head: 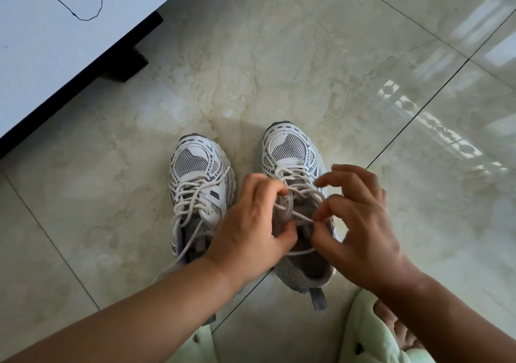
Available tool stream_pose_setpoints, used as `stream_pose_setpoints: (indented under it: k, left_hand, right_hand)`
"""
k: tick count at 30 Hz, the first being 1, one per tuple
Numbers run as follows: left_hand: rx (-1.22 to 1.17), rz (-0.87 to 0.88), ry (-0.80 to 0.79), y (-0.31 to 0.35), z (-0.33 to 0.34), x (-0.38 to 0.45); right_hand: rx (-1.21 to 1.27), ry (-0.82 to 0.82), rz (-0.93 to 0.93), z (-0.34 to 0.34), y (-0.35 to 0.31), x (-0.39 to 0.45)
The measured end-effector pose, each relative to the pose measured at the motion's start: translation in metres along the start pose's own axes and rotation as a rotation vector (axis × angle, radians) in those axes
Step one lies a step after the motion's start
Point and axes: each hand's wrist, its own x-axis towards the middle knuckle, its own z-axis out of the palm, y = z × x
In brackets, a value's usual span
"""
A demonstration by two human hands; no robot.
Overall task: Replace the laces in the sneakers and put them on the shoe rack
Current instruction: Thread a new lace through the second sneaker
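pinching the white lace [300,192] of the right sneaker [293,167], both the left hand [248,228] and right hand [360,223] keep a narrow grip.

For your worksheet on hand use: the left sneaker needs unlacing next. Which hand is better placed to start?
Left, probably. The left hand lies between both sneakers, beside the left sneaker; the right hand is beyond the right sneaker.

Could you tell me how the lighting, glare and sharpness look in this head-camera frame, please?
In the head view, daylight is soft; window glare reflects brightly off the glossy floor tiles at right. The right hand and left hand are slightly motion-blurred at the right sneaker, while the left sneaker is sharp. Wide-angle distortion slants the tile joints.
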Motion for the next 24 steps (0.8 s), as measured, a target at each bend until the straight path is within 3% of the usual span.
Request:
stream_pose_setpoints:
  k: [12,14,18,21,24]
  left_hand:
    - [0.052,-0.043,0.059,0.002,0.004,-0.002]
    - [0.059,-0.014,0.067,0.001,0.002,-0.002]
    - [0.057,0.039,0.002,-0.003,-0.004,0.001]
    - [0.047,0.084,-0.060,-0.005,-0.010,0.000]
    - [-0.037,0.095,-0.094,-0.007,-0.016,-0.003]
  right_hand:
    - [-0.155,0.144,0.194,-0.030,0.043,-0.028]
    - [-0.103,0.111,0.208,-0.029,0.043,-0.028]
    - [0.201,-0.104,0.221,-0.033,0.034,-0.021]
    - [0.358,-0.078,0.363,-0.032,0.024,-0.004]
    - [0.291,-0.064,0.447,-0.021,0.020,0.014]
